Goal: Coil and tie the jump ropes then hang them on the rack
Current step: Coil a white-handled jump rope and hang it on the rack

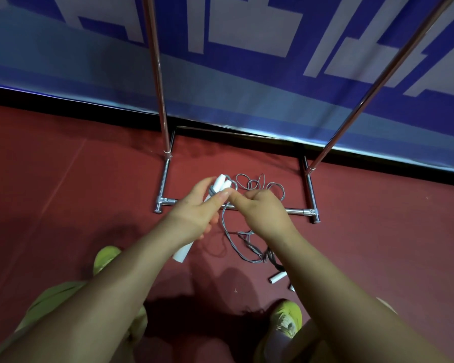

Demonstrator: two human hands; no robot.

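A blue and white banner (247,61) is being seen along the back of the scene, above a red floor (63,192). In front of it the chrome rack (165,179) is standing, its two uprights rising out of view and its base frame resting on the floor; nothing is being shown hanging on the visible part.

The grey jump rope (257,183) is being worked directly above the rack's front base bar. Its cord is lying in loose, uneven loops on the floor inside the frame and is trailing down towards the person's yellow shoes (286,320).

The white handles (220,183) are being held together in the left hand (194,208), whose fingers are curled around them, with the lower ends protruding beneath the palm. The right hand (265,210) is being held fisted around the cord just beside the handles.

A second rope's white handles (276,278) are lying on the floor near the right forearm.

Judgement: coiling is being started and no tie is yet being made. Even loops should be gathered against the handles, with the trailing cord being kept clear of the base bar and of the second rope.
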